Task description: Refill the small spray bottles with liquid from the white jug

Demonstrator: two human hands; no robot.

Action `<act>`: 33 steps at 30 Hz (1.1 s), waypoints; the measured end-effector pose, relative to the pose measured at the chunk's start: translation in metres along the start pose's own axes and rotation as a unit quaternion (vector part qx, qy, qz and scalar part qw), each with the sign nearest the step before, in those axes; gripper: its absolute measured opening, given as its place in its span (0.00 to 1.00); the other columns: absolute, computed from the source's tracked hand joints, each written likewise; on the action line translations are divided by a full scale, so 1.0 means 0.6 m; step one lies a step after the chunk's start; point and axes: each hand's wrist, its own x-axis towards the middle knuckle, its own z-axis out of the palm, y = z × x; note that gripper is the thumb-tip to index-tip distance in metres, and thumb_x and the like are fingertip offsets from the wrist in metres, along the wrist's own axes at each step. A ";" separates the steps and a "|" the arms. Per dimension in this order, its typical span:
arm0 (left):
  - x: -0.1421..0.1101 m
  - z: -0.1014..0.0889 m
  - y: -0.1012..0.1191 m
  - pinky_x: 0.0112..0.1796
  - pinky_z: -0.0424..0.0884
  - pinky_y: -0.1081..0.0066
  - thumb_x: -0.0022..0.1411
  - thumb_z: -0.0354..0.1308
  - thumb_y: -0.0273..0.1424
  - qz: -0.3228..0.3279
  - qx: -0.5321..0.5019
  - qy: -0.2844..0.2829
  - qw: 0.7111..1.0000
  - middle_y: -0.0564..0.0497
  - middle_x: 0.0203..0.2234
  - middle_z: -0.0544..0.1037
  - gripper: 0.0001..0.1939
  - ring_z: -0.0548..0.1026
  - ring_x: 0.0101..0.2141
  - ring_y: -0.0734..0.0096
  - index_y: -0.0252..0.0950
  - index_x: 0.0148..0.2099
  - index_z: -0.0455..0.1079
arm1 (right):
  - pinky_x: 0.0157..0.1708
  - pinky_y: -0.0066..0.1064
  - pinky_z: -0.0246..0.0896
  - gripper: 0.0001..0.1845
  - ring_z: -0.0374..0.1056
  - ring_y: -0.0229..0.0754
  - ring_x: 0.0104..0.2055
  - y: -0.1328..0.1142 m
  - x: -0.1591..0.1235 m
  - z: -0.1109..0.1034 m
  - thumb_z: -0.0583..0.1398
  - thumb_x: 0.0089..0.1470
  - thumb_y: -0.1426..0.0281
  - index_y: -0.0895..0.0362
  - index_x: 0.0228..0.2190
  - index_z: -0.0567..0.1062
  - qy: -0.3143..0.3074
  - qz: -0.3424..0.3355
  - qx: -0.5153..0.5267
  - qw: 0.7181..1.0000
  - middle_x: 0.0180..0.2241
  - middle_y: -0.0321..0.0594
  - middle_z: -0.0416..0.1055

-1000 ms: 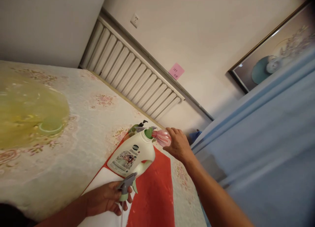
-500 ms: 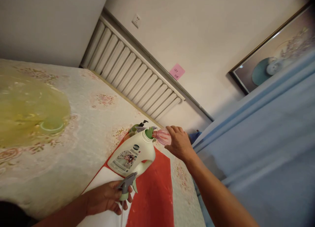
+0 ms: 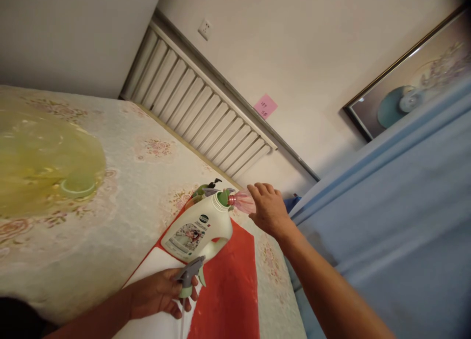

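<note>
A white spray bottle with a green neck stands on a red and white mat, its top off. My left hand is closed around the removed grey and green trigger sprayer, whose thin tube hangs down. My right hand grips a small clear pink bottle, tipped on its side with its mouth against the white bottle's open neck.
A second green bottle with a dark pump sits just behind the white one. The floral tablecloth carries a translucent yellow-green cover at left. A white radiator lines the wall; blue fabric fills the right.
My right hand and the pink bottle have lifted slightly and tilted more toward the white bottle's neck. My left hand has stayed put.
</note>
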 end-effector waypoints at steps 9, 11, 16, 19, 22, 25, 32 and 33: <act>0.000 -0.004 -0.004 0.38 0.72 0.66 0.59 0.67 0.35 0.001 0.004 0.007 1.000 0.44 0.43 0.78 0.16 0.78 0.39 0.61 0.38 0.49 0.74 | 0.53 0.45 0.54 0.35 0.55 0.55 0.60 -0.006 0.005 -0.023 0.61 0.48 0.76 0.55 0.59 0.63 -0.001 -0.021 -0.043 0.999 0.59 0.50 0.64; 0.000 -0.003 -0.004 0.38 0.71 0.66 0.59 0.67 0.34 0.002 0.003 0.010 1.000 0.44 0.43 0.78 0.16 0.78 0.39 0.61 0.38 0.49 0.74 | 0.53 0.46 0.54 0.34 0.55 0.55 0.60 -0.009 0.006 -0.029 0.60 0.49 0.77 0.56 0.59 0.63 -0.003 -0.028 -0.051 0.998 0.59 0.51 0.64; 0.000 -0.005 -0.006 0.38 0.72 0.65 0.58 0.67 0.35 0.005 0.006 0.003 1.000 0.43 0.44 0.78 0.17 0.78 0.39 0.61 0.38 0.49 0.75 | 0.53 0.47 0.52 0.34 0.55 0.57 0.60 -0.014 0.010 -0.040 0.60 0.48 0.79 0.56 0.58 0.64 -0.013 -0.028 -0.067 0.997 0.59 0.52 0.63; 0.002 -0.007 -0.005 0.38 0.72 0.65 0.58 0.67 0.35 0.004 0.007 0.007 1.000 0.43 0.44 0.78 0.17 0.79 0.39 0.61 0.38 0.49 0.75 | 0.54 0.48 0.52 0.35 0.54 0.57 0.60 -0.015 0.012 -0.043 0.60 0.47 0.79 0.55 0.57 0.64 -0.012 -0.029 -0.070 0.997 0.59 0.52 0.63; 0.002 -0.005 -0.004 0.37 0.72 0.65 0.58 0.68 0.35 0.002 0.007 0.011 1.000 0.43 0.43 0.78 0.17 0.79 0.39 0.61 0.38 0.49 0.75 | 0.54 0.48 0.52 0.35 0.55 0.57 0.60 -0.017 0.013 -0.046 0.61 0.45 0.79 0.55 0.56 0.65 -0.010 -0.034 -0.076 0.996 0.58 0.52 0.64; 0.000 -0.002 -0.003 0.37 0.72 0.65 0.58 0.68 0.34 0.004 0.002 0.011 1.000 0.42 0.43 0.79 0.16 0.79 0.39 0.61 0.38 0.49 0.76 | 0.53 0.47 0.52 0.34 0.55 0.57 0.60 -0.019 0.013 -0.048 0.61 0.46 0.79 0.55 0.56 0.65 -0.008 -0.038 -0.083 0.996 0.57 0.52 0.65; -0.001 -0.002 -0.004 0.37 0.73 0.66 0.58 0.68 0.34 0.003 0.001 0.012 1.000 0.43 0.43 0.79 0.16 0.79 0.39 0.61 0.38 0.48 0.76 | 0.53 0.48 0.51 0.33 0.55 0.58 0.59 -0.022 0.014 -0.051 0.61 0.46 0.79 0.56 0.55 0.65 -0.010 -0.035 -0.089 0.995 0.57 0.53 0.65; 0.000 -0.002 -0.003 0.37 0.73 0.66 0.58 0.68 0.33 0.004 0.001 0.012 1.000 0.43 0.43 0.79 0.16 0.79 0.39 0.61 0.38 0.48 0.76 | 0.53 0.48 0.51 0.33 0.55 0.59 0.59 -0.022 0.014 -0.051 0.61 0.46 0.78 0.56 0.55 0.65 -0.008 -0.036 -0.090 0.995 0.57 0.53 0.65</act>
